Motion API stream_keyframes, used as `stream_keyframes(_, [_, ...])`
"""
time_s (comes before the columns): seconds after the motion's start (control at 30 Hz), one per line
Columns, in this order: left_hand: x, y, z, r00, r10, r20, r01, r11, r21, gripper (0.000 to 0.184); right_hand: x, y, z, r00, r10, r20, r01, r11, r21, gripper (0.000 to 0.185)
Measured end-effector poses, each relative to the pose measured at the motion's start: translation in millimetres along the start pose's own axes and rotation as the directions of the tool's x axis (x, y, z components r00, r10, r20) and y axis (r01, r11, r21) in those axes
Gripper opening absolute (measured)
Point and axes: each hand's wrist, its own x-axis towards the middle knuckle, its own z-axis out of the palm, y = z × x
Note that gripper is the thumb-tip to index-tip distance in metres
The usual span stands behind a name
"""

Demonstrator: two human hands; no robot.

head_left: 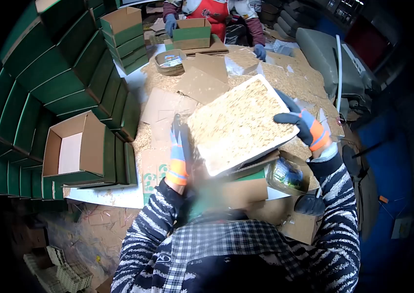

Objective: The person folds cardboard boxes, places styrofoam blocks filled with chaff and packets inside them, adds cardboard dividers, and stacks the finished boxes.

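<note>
A white-rimmed tray (242, 125) full of pale shavings is held up and tilted in front of me. My right hand (302, 128), in a dark glove with an orange cuff, grips its right edge with the thumb over the rim. My left hand (178, 154) is upright beside the tray's left side, fingers stretched out, against or near a blurred brown surface. Below the tray, a green and brown cardboard box (246, 178) is partly hidden. To its right sits an oval container with a printed packet (287, 173) in it.
Green cardboard boxes (77, 73) stand in tall stacks at left, with an open box (72, 149) in front. Shavings and cardboard sheets (202, 85) cover the table. Across it, a gloved person stands by a green box (191, 36). Grey sacks (317, 58) lie at right.
</note>
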Motion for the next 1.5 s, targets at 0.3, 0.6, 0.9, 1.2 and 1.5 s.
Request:
stream_keyframes(0.3, [117.7,-178.4,-108.3,0.989,-0.051,0.138,-0.033,0.838,0.544,0.065,22.9,79.1,27.8,0.991,0.133,0.026,-0.119,0.948,-0.296,0.082])
stream_keyframes(0.6, [144.9,-202.0,-102.5,0.949,-0.232,0.212,-0.159,0.228,0.961,0.055,29.2,101.2,34.6,0.944,0.328,-0.036,-0.066,0.081,-0.995,0.051])
stream_keyframes(0.9, [163.7,-153.9,-179.7,0.980,-0.125,0.158,0.008,0.807,0.590,0.029,-60.9,190.3,-135.8,0.847,0.015,-0.531,-0.454,0.542,-0.708,0.038])
stream_keyframes(1.2, [115.1,-0.4,-176.0,0.979,0.191,-0.073,-0.139,0.883,0.449,0.027,-102.4,402.6,-155.9,0.759,0.422,-0.496,-0.627,0.269,-0.731,0.061])
stream_keyframes(1.5, [12.4,83.4,-149.5,0.911,0.281,-0.300,-0.126,0.885,0.448,0.023,-113.4,377.4,-143.1,0.783,0.259,-0.566,-0.620,0.404,-0.673,0.056])
